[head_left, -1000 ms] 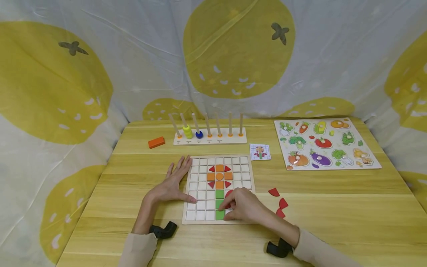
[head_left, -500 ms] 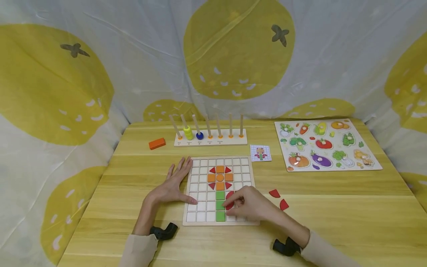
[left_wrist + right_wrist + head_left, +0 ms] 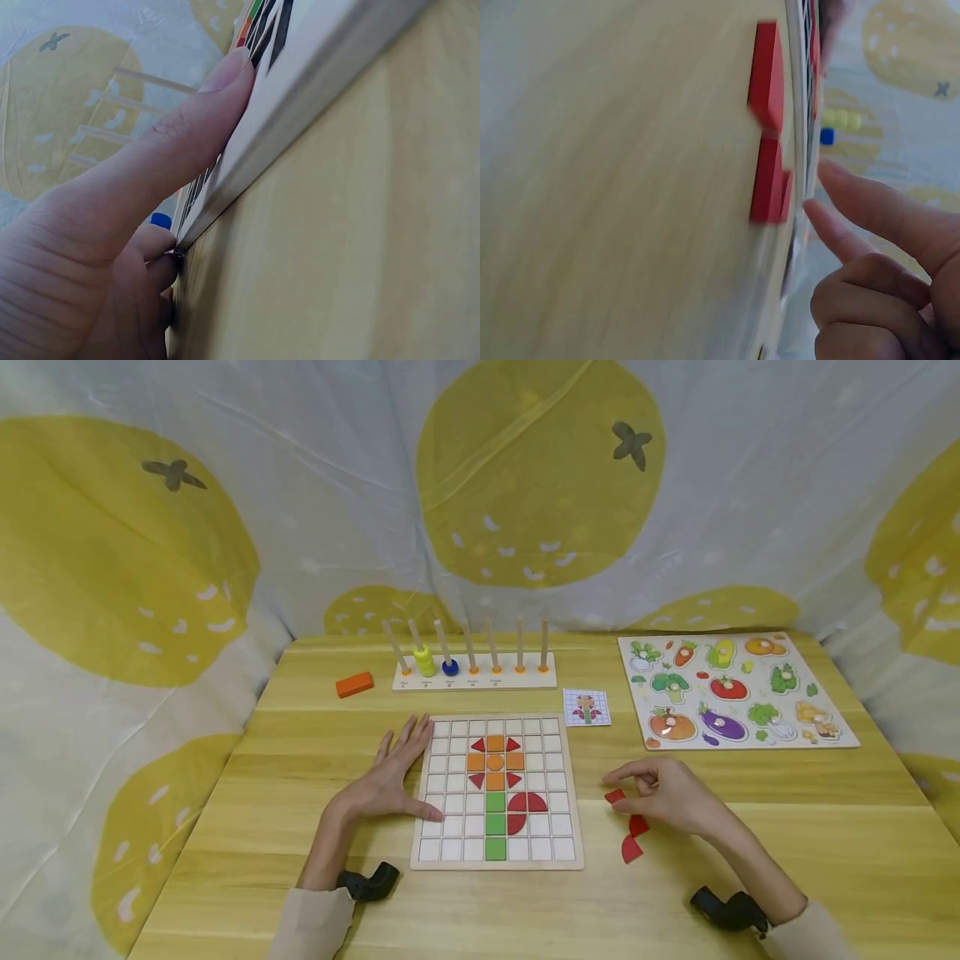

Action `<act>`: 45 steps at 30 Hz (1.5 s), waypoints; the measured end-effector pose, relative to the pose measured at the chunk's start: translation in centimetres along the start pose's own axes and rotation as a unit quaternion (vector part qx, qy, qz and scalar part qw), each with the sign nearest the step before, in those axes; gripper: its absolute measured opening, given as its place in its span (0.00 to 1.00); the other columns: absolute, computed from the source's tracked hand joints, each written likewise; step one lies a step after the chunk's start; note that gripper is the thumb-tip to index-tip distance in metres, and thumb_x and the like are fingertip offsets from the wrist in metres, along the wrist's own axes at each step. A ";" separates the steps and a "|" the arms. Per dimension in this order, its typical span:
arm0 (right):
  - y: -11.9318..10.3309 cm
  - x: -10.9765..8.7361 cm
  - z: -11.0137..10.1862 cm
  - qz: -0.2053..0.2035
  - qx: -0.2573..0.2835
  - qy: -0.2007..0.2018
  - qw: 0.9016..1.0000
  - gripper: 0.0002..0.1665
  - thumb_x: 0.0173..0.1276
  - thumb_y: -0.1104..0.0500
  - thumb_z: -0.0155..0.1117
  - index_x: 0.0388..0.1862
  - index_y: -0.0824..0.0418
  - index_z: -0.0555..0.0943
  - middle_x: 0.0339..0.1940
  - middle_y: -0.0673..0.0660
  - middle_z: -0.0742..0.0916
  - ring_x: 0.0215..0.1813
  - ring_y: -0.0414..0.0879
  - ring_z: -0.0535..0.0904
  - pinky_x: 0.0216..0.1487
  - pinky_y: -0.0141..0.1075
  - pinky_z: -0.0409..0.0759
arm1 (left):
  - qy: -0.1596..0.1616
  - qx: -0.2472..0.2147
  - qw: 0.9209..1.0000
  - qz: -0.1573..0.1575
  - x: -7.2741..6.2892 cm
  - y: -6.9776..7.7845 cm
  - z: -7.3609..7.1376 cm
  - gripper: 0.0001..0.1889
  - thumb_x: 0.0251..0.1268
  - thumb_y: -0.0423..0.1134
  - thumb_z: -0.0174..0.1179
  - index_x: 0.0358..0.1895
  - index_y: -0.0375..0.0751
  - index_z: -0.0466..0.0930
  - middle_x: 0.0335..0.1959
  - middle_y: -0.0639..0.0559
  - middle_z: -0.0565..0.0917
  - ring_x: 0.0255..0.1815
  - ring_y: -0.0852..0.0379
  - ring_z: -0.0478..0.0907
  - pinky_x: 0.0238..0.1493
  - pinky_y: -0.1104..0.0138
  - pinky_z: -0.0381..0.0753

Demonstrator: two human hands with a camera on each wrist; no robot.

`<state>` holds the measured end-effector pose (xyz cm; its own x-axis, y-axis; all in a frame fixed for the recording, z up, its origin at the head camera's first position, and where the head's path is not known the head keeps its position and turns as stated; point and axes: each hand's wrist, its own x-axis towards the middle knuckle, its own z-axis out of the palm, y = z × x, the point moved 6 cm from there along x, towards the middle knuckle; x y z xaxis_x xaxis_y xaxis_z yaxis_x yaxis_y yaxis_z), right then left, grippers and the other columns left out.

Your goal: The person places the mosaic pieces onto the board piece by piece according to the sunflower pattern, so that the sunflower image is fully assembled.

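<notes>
My left hand (image 3: 386, 785) rests with spread fingers at the left edge of a square wooden grid board (image 3: 450, 847). In the left wrist view its thumb (image 3: 150, 161) lies on the board's rim. Orange tiles (image 3: 495, 744), small red triangles (image 3: 477, 781) and a column of green squares (image 3: 496, 825) sit in the grid. Beside the green are three red quarter-circle tiles (image 3: 537, 802). Over at the right, my right hand (image 3: 671, 795) hovers above three loose red quarter-circle tiles (image 3: 632, 849). Its thumb and index finger are apart with nothing visible between them; the hand partly covers two tiles.
Behind the board stand a peg rack (image 3: 474, 681) with yellow and blue beads and an orange block (image 3: 354, 684). A printed pattern card (image 3: 587, 707) lies off the board's upper right corner. A vegetable puzzle board (image 3: 738, 702) is at the back right.
My right hand has left the grid and moved right to the loose red tiles. Three red quarter-circle tiles on the board are now uncovered. My left hand has stayed put.
</notes>
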<state>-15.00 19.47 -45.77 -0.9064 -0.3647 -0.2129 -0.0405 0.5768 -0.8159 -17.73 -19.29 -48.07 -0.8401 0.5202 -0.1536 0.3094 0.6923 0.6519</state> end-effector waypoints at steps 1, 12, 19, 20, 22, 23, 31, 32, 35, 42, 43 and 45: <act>0.3 -0.1 -0.3 0.002 -0.002 0.000 1.000 0.19 0.59 0.60 0.80 0.50 0.60 0.90 0.18 0.46 0.63 0.21 0.36 0.58 0.22 0.29 0.55 | 0.000 0.001 1.000 0.000 0.0 0.0 0.0 0.75 0.44 0.57 0.83 0.85 0.38 0.33 0.88 0.43 0.33 0.87 0.40 0.24 0.82 0.38 0.21; 1.2 0.8 -0.6 0.017 -0.040 -0.001 0.999 0.14 0.58 0.61 0.81 0.44 0.57 0.91 0.18 0.47 0.66 0.23 0.39 0.61 0.24 0.31 0.57 | 0.000 0.000 1.000 0.002 0.1 -0.1 -0.1 0.74 0.45 0.56 0.83 0.85 0.39 0.33 0.88 0.43 0.32 0.87 0.41 0.23 0.82 0.38 0.21; 0.8 1.9 -0.4 0.027 -0.023 0.020 0.999 0.13 0.57 0.64 0.81 0.42 0.60 0.91 0.16 0.48 0.65 0.22 0.40 0.59 0.24 0.31 0.57 | 0.001 -0.002 1.000 0.001 0.0 -0.1 0.1 0.74 0.45 0.57 0.83 0.85 0.39 0.33 0.88 0.44 0.33 0.88 0.41 0.23 0.82 0.38 0.21; 0.7 2.0 -0.4 0.029 -0.021 0.023 0.999 0.13 0.56 0.63 0.82 0.41 0.61 0.90 0.16 0.47 0.66 0.22 0.40 0.59 0.24 0.31 0.57 | 0.001 -0.002 1.000 0.001 0.0 -0.1 0.1 0.74 0.45 0.57 0.83 0.85 0.39 0.33 0.88 0.44 0.33 0.88 0.41 0.23 0.82 0.38 0.21; 0.6 2.1 -0.2 0.031 -0.018 0.020 0.999 0.12 0.56 0.62 0.82 0.39 0.62 0.90 0.16 0.47 0.66 0.21 0.40 0.59 0.23 0.30 0.57 | 0.001 -0.002 1.000 0.002 0.0 -0.1 0.1 0.74 0.45 0.56 0.83 0.85 0.39 0.33 0.88 0.44 0.33 0.88 0.41 0.23 0.82 0.38 0.21; 0.5 2.2 -0.1 0.028 -0.014 0.014 0.999 0.12 0.57 0.62 0.82 0.39 0.62 0.90 0.16 0.47 0.66 0.21 0.40 0.59 0.23 0.30 0.57 | 0.001 -0.001 1.000 0.002 0.0 -0.1 0.1 0.75 0.45 0.57 0.83 0.85 0.39 0.33 0.88 0.44 0.33 0.88 0.41 0.23 0.82 0.38 0.21; -0.1 2.4 0.7 0.018 0.015 -0.025 0.999 0.14 0.61 0.63 0.78 0.47 0.61 0.91 0.19 0.48 0.68 0.24 0.40 0.60 0.24 0.30 0.56 | -0.004 0.001 1.000 -0.001 0.2 0.1 -0.1 0.75 0.44 0.57 0.83 0.85 0.39 0.33 0.88 0.44 0.33 0.88 0.42 0.24 0.82 0.38 0.22; -0.1 2.4 0.8 0.019 0.013 -0.026 0.999 0.14 0.61 0.62 0.79 0.46 0.61 0.91 0.19 0.48 0.68 0.24 0.40 0.60 0.24 0.30 0.57 | -0.004 0.001 1.000 -0.002 0.2 0.1 -0.1 0.75 0.44 0.58 0.83 0.85 0.39 0.33 0.88 0.44 0.33 0.88 0.42 0.24 0.82 0.38 0.22; -0.1 2.7 1.0 0.019 0.000 -0.031 0.999 0.15 0.58 0.60 0.81 0.44 0.60 0.90 0.17 0.48 0.67 0.23 0.41 0.61 0.24 0.31 0.57 | -0.005 0.000 1.000 -0.003 0.1 0.0 -0.1 0.75 0.44 0.58 0.83 0.85 0.39 0.34 0.88 0.44 0.33 0.88 0.42 0.24 0.82 0.39 0.22; -0.4 3.1 1.1 0.000 -0.005 -0.058 0.998 0.13 0.59 0.65 0.79 0.44 0.60 0.90 0.17 0.47 0.66 0.23 0.39 0.61 0.25 0.29 0.58 | -0.004 -0.004 1.000 -0.003 0.0 -0.1 0.0 0.74 0.44 0.57 0.83 0.85 0.40 0.33 0.88 0.44 0.33 0.88 0.42 0.23 0.82 0.39 0.21; -0.5 3.1 1.1 -0.003 -0.004 -0.059 0.998 0.14 0.59 0.65 0.79 0.45 0.61 0.90 0.17 0.47 0.66 0.23 0.39 0.61 0.25 0.29 0.58 | -0.005 -0.004 1.000 -0.004 -0.1 -0.1 0.0 0.74 0.44 0.57 0.83 0.85 0.40 0.33 0.88 0.44 0.33 0.88 0.42 0.23 0.82 0.39 0.21; -0.6 3.1 1.2 -0.006 0.001 -0.059 0.998 0.16 0.57 0.63 0.81 0.45 0.62 0.90 0.17 0.47 0.65 0.22 0.39 0.60 0.25 0.29 0.57 | -0.005 -0.005 1.000 -0.005 -0.1 -0.2 0.0 0.75 0.44 0.57 0.83 0.85 0.40 0.33 0.88 0.44 0.33 0.88 0.42 0.23 0.82 0.39 0.21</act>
<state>-17.27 17.15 -46.54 -0.8500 -0.4557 -0.2642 -0.0505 0.5698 -0.8203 -17.70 -19.44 -48.20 -0.8389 0.5182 -0.1664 0.2971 0.6922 0.6577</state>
